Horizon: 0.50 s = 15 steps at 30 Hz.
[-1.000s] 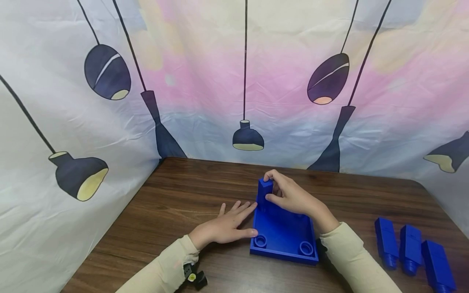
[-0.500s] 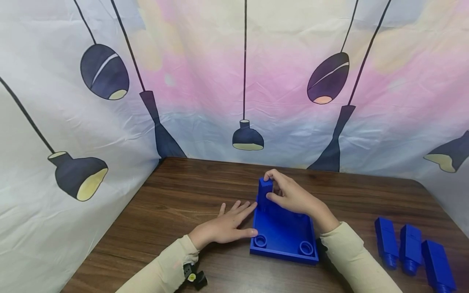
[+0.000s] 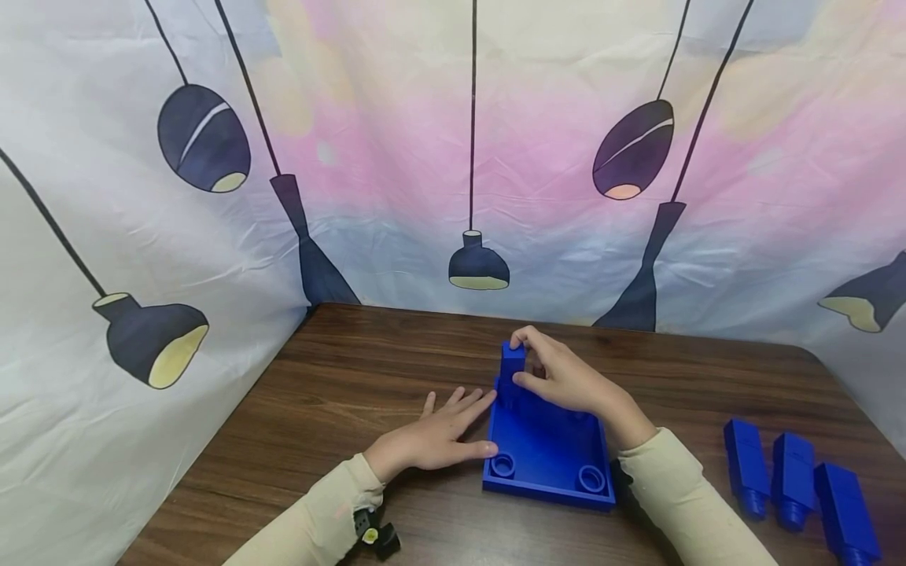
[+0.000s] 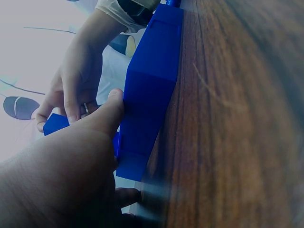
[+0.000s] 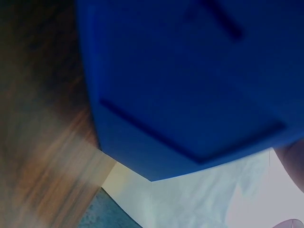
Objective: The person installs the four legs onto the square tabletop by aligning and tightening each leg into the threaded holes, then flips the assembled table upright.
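Observation:
A shallow blue tray point(image 3: 545, 448) with a raised rim lies on the table, with round sockets in its two near corners. At its far left corner a blue square post point(image 3: 513, 369) stands upright. My right hand point(image 3: 566, 373) grips this post near the top between thumb and fingers, its forefinger on the upper end. My left hand point(image 3: 442, 436) lies with fingers spread at the left rim, thumb and forefinger touching it. In the left wrist view, the left thumb point(image 4: 114, 99) presses the tray's side point(image 4: 147, 95). The post's lower end is partly hidden inside the tray.
Three more blue posts with round ends, among them the middle post point(image 3: 793, 479), lie side by side at the right of the wooden table point(image 3: 368, 377). A cloth printed with lamps point(image 3: 479, 263) hangs behind the table's far edge.
The post has turned slightly in my right hand, so its top shows a flatter front edge now. My left hand and the tray stay where they were.

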{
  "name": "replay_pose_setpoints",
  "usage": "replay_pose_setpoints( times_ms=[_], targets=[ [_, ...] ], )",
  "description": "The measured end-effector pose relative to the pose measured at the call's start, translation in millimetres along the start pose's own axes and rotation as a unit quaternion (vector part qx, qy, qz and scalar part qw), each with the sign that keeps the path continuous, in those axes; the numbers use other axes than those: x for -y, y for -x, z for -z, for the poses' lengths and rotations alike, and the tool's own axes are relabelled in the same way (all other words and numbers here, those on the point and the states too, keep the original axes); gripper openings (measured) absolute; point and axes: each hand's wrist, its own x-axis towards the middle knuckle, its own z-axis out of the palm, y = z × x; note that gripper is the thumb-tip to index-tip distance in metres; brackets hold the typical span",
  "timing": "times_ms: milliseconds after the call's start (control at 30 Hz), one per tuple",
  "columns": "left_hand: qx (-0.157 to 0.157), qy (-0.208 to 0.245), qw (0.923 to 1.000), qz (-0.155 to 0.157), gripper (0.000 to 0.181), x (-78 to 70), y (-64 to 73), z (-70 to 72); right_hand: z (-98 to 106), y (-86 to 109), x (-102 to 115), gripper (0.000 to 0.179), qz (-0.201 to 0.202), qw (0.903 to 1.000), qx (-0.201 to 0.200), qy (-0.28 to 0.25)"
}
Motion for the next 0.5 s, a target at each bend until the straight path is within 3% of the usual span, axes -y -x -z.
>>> replay_pose_setpoints(
  times_ms=[500],
  targets=[
    [0.0,-0.001,1.0,0.002,0.089,-1.1,0.6,1.1,0.2,0.0,1.4,0.041,-0.011,0.9999,0.0,0.0]
  ],
)
